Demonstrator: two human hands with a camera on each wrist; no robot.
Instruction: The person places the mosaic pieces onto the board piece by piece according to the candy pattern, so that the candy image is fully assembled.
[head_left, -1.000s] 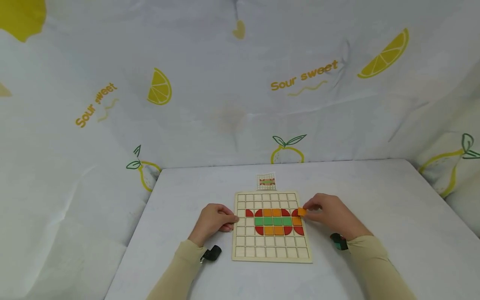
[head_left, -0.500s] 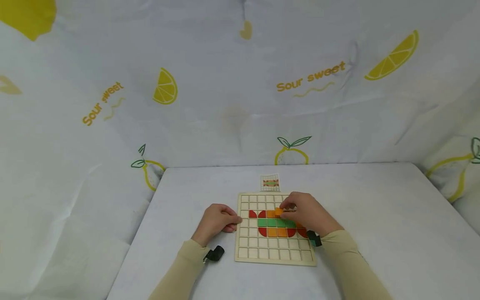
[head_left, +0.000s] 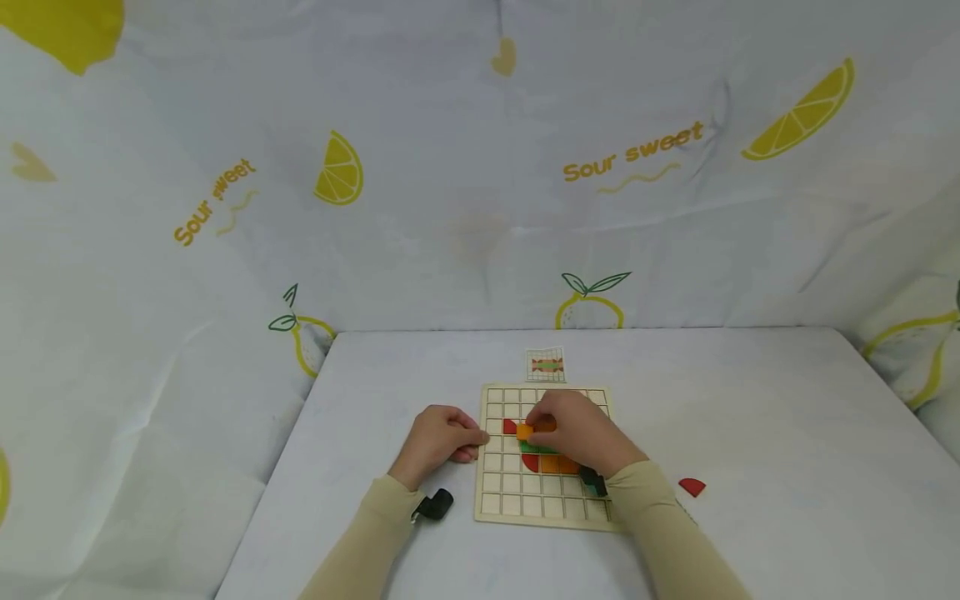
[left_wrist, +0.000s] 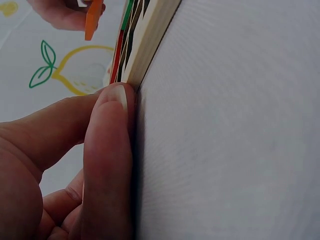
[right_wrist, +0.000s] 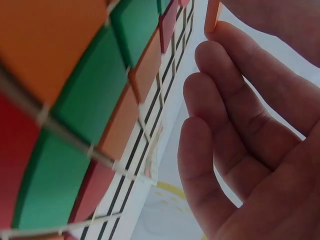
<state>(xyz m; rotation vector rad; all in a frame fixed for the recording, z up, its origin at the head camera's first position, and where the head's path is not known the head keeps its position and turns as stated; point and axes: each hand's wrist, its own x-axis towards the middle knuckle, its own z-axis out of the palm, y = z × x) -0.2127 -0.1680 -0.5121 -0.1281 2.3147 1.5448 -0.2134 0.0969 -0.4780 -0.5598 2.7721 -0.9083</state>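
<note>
A light wooden grid board lies on the table, with red, orange and green flat tiles set in its middle rows. At its left edge, my left hand pinches the rim between thumb and finger; the left wrist view shows the thumb against the wooden side. My right hand is over the board and pinches an orange square tile above the left part of the coloured rows, near a red quarter-round tile. In the right wrist view the orange tile is apart from the board. My right hand hides several tiles.
A small pattern card lies just behind the board. One loose red quarter-round tile rests on the white tabletop, right of my right sleeve. Behind the table hangs a lemon-printed cloth.
My right hand has carried the orange tile leftward from the board's right side to over its left half. The loose red tile has come into sight. My left hand stays at the board's edge.
</note>
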